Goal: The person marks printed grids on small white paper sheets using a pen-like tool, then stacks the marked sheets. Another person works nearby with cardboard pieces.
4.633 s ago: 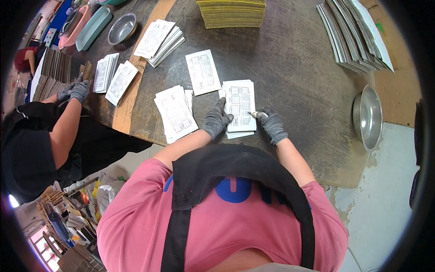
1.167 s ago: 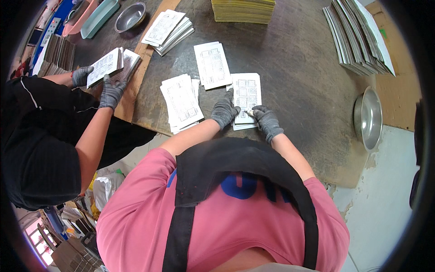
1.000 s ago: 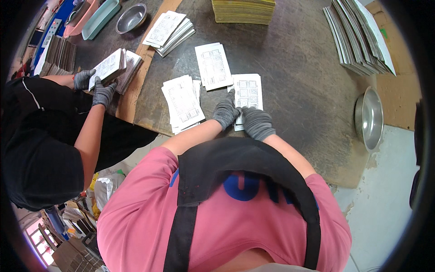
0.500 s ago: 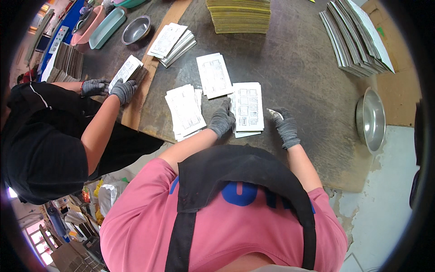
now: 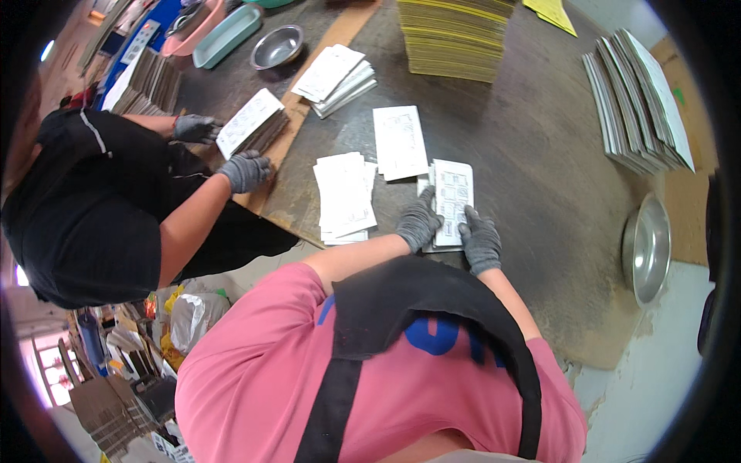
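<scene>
A stack of white printed sheets (image 5: pixel 454 189) lies at the near table edge before me, its top sheet showing two columns of small boxed pictures. My left hand (image 5: pixel 421 222), in a grey knit glove, rests along the stack's left side, fingertips on the sheets. At the right edge, my gloved right hand (image 5: pixel 482 241) grips the top sheet, thumb over the paper and other fingers alongside; how many sheets it holds is hidden. Left of my hands lies a loose pile of white sheets (image 5: pixel 342 193). Just beyond the stack is another small pile of printed sheets (image 5: pixel 400 143).
A co-worker in black at left handles a bundle of printed cards (image 5: pixel 251 122). Farther back are a fanned pile (image 5: pixel 332 73), a metal bowl (image 5: pixel 276 48) and a tall yellow-edged stack (image 5: pixel 455 38). At right are a grey stack (image 5: pixel 637 104) and a metal basin (image 5: pixel 647 251).
My right hand has moved left onto the stack's right edge; the small white thing it held is no longer visible. My view has shifted, so the table appears farther right and lower.
</scene>
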Demonstrator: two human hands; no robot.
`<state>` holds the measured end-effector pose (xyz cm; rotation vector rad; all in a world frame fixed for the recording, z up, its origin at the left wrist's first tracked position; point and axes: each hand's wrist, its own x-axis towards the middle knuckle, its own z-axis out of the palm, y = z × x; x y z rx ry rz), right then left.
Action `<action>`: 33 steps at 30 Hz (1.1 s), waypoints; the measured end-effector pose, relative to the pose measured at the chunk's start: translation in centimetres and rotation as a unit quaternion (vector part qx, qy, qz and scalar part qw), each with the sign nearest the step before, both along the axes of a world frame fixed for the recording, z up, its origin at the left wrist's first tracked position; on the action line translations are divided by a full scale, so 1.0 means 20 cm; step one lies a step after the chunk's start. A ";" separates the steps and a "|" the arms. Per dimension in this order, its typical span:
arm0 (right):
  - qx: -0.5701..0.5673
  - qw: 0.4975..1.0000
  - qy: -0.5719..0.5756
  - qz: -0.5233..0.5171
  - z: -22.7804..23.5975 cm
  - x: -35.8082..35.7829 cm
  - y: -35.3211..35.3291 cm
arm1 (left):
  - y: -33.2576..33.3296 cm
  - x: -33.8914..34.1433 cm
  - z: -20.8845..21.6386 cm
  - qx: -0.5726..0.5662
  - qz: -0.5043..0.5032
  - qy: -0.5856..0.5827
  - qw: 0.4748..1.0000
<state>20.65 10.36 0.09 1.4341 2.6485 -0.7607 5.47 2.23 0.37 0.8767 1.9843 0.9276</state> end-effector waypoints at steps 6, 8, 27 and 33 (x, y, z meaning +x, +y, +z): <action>-0.010 0.986 0.165 -0.036 -0.07 0.08 0.01 | -0.04 -0.04 0.07 0.015 -0.008 -0.068 0.998; 0.013 0.975 0.217 -0.051 -0.08 0.13 0.03 | -0.06 -0.08 0.08 0.024 -0.020 -0.149 0.988; -0.113 0.958 0.243 -0.099 -0.04 0.11 0.15 | -0.17 -0.47 0.15 -0.004 -0.351 0.484 0.802; -0.121 0.947 0.284 -0.089 -0.09 0.09 0.18 | -0.40 -0.61 0.06 0.035 -0.320 0.494 0.808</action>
